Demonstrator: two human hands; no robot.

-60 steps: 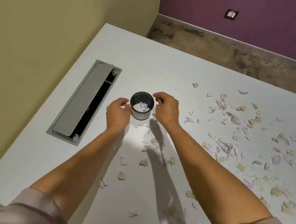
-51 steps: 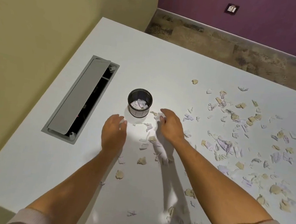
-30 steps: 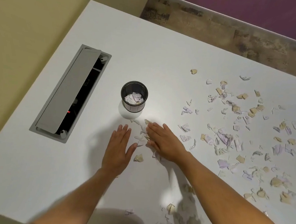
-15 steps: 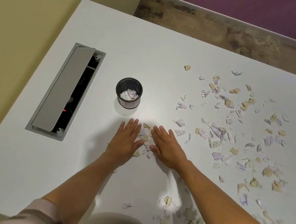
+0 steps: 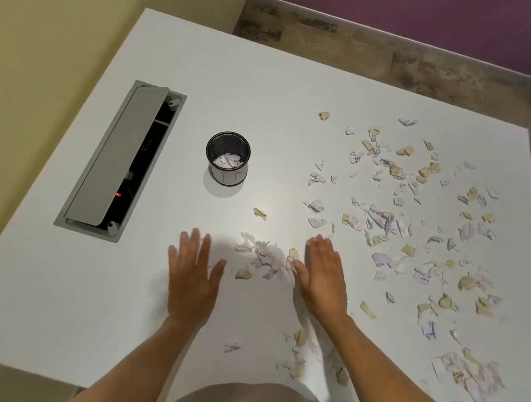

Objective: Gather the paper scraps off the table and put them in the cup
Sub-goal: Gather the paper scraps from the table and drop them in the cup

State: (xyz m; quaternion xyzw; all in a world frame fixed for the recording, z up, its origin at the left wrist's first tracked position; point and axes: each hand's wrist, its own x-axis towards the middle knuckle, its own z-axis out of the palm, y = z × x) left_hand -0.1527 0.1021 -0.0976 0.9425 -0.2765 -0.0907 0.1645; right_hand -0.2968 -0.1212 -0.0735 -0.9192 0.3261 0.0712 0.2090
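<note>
yellow wall (image 5: 64, 19), purple wall (image 5: 437, 16), mottled floor (image 5: 401, 61), white table (image 5: 238, 68)

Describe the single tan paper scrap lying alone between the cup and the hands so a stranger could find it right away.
Start at the black mesh cup standing beside the grey cable hatch in the white table. Come toward the person and a little to the right: the tan scrap lies there alone on bare tabletop. Unlike the small pile between the two hands, nothing touches it.

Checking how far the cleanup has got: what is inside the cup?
The cup holds a few white paper scraps low down. Whatever lies under them, and the cup's bottom, is covered.
</note>
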